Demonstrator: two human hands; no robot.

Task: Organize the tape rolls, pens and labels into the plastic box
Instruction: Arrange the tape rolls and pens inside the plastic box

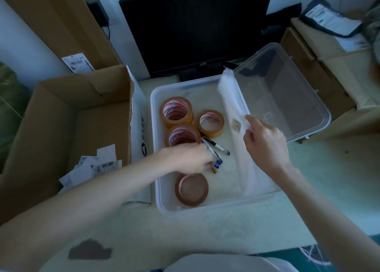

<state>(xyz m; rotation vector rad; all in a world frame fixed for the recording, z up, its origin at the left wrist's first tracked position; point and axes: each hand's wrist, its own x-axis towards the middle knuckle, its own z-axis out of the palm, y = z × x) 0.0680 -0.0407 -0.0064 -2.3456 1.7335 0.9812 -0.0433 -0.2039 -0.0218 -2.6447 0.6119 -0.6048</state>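
our two forearms reach in from the near edge over the pale table (205,230), which carries a dark patch near its front left. at far left an open cardboard box (61,115) stands on the table with a heap of loose printed labels (90,166) in its near corner. just right of it we see the plastic box (162,201), clear and lidless, touching a white printed flap of the cardboard box.

our left hand (191,158) sits low inside the plastic box, fingers curled down over the pens (216,148); it seems to pinch the near end of one, though the fingertips are hidden and we cannot tell for certain. we count about three pens, lying crossed just right of the hand. four tape rolls (176,112) lie flat in the box: two stacked-looking ones behind the hand, a thinner one to their right, and a brown one just in front of the hand, partly under the wrist.

further right, our right hand (265,142) pinches the top edge of a white plastic bag (236,111) that lies along the box's right wall, fingers bent around it. a small tan sticker shows on the bag beside the hand.

beyond it the clear lid (287,94) leans tilted against stacked cardboard cartons (320,70). a dark monitor (197,25) stands behind the box.
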